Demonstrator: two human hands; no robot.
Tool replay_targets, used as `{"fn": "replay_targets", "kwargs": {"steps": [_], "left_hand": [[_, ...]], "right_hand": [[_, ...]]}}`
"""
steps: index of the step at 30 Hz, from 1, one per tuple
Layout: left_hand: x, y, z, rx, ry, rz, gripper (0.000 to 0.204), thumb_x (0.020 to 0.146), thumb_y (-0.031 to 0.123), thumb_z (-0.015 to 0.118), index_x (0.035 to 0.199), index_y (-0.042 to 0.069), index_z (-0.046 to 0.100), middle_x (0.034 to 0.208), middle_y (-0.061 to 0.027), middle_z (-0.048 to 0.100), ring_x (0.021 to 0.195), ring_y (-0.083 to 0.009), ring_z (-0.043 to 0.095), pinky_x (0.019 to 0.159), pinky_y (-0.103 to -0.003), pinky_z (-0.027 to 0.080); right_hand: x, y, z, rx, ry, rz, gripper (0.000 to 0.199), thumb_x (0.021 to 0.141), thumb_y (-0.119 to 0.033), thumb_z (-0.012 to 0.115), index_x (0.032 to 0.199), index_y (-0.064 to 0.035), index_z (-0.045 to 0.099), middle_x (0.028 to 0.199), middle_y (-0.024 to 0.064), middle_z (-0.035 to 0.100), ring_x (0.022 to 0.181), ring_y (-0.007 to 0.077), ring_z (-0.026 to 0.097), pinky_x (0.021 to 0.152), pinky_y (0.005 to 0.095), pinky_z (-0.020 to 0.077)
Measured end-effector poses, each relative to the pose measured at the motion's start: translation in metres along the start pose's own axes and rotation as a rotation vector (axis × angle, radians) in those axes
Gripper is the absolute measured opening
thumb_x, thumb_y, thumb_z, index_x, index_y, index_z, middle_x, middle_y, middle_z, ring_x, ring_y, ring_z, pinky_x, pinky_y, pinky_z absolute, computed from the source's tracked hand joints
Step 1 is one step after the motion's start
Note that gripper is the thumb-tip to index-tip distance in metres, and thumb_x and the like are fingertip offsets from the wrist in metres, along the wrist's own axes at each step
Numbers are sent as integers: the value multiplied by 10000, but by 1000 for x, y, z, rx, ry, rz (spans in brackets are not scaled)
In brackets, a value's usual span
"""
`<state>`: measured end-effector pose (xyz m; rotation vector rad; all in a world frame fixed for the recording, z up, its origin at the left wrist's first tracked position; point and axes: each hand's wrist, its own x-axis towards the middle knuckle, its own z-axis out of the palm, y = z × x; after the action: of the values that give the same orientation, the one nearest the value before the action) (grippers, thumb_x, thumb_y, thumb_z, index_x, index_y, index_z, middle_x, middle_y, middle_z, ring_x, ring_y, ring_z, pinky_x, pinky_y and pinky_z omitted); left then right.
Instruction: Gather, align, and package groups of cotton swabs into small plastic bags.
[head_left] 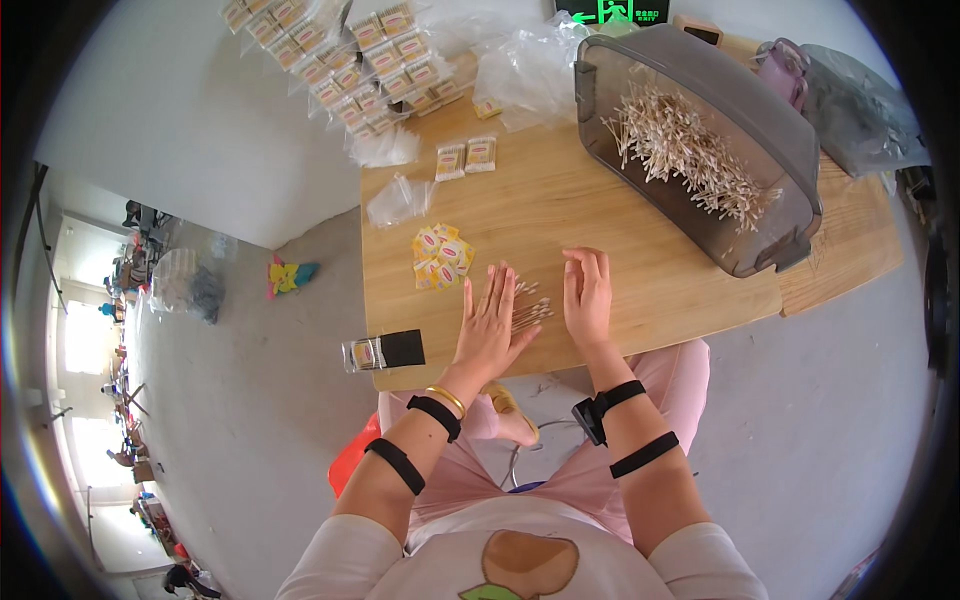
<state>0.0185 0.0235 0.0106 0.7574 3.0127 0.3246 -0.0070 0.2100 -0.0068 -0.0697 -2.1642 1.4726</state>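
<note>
Loose cotton swabs (532, 312) lie in a small bunch on the wooden table (670, 300), between my two hands. My left hand (488, 325) is laid out flat with its fingers stretched, beside the bunch and partly over its left side. On the other side, my right hand (588, 295) rests on its edge, fingers extended and slightly bent, a little apart from the swabs. Nothing shows in its grasp. Just beyond my left fingertips is a pile of small yellow-and-white printed cards (441, 256).
A large grey plastic bin (690, 235) holding many cotton swabs is tilted toward me at the back right. Two filled packs (466, 158), a clear bag (400, 200) and hanging packs (395, 60) are farther left. A black holder (402, 348) sits at the near-left edge.
</note>
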Motion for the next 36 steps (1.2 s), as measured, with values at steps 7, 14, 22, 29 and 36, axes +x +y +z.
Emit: {"fn": "replay_targets", "kwargs": {"steps": [7,14,22,29,36], "left_hand": [[11,16,25,41,13,-153,954,983,565,558,1582,-97,224,1668,-308,182,1578,-431,123,1269,-578,78],[-10,19,23,62,-19,82,915,990,514,576,1581,-93,231,1668,-302,187,1575,-428,136,1269,-581,70],[-15,21,23,-17,0,-54,978,985,569,557,1587,-109,190,1677,-292,176,1578,-419,134,1268,-583,65],[12,4,15,79,-32,-52,1022,959,624,564,1603,-76,190,1684,-278,174,1583,-414,121,1266,-588,46],[24,2,3,8,96,-35,1065,936,630,599,1611,-71,164,1679,-269,203,1584,-405,131,1280,-559,61]], "right_hand": [[-1,0,1,-7,-20,9,153,982,-63,596,1128,-49,643,1144,197,627,1032,410,623,869,456,519],[-2,1,2,-21,-31,41,128,1000,-98,589,1099,-49,654,1118,172,629,1005,385,631,855,446,519],[-1,0,1,-27,-38,41,121,997,-109,594,1080,-51,659,1094,172,632,1024,395,618,864,457,518],[0,1,1,-28,-23,26,118,1001,-121,592,1062,-45,658,1063,166,627,1002,391,611,850,463,514],[0,4,1,-35,-15,33,121,1002,-125,590,1056,-43,660,1056,160,626,1013,387,603,858,461,510]]}}
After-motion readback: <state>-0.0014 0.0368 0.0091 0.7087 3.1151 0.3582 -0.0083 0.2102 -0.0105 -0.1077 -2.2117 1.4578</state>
